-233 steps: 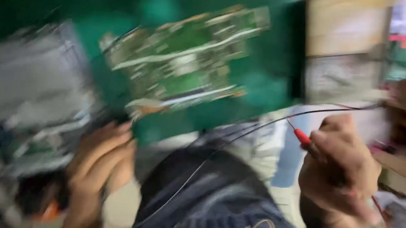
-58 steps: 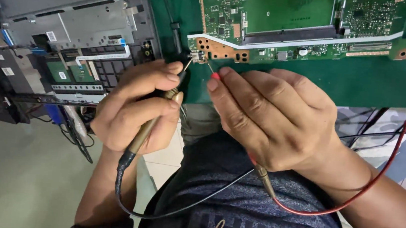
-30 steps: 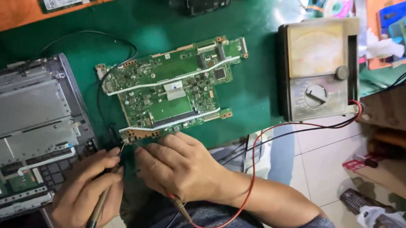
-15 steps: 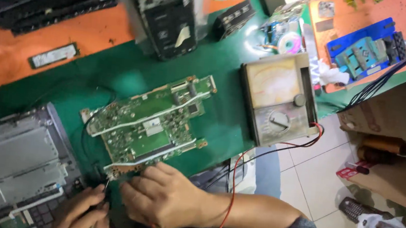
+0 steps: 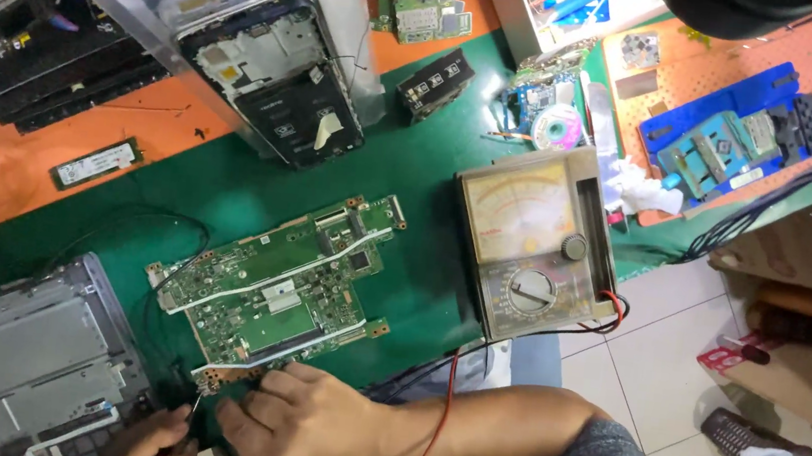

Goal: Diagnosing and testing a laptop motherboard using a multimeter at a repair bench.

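A green laptop circuit board (image 5: 280, 280) lies on the green mat (image 5: 432, 170). My left hand (image 5: 152, 441) sits at the bottom edge, closed on a thin black test probe (image 5: 193, 409) whose tip meets the board's near left corner. Just right of it, my right hand (image 5: 304, 431) is closed beside the same corner. A red lead (image 5: 443, 403) runs from under it to the analog multimeter (image 5: 530, 241) right of the board. The red probe itself is hidden in that hand.
A grey laptop chassis (image 5: 9, 367) lies at the lower left. Behind the board are a phone frame in a clear bag (image 5: 281, 74), a memory module (image 5: 96, 162), a small spool (image 5: 555, 128) and a blue fixture (image 5: 727, 141). Cardboard boxes (image 5: 802, 290) stand right, over tiled floor.
The view has risen and pulled back, bringing the multimeter and the back of the bench into sight. Both hands stay at the board's near corner with the probes.
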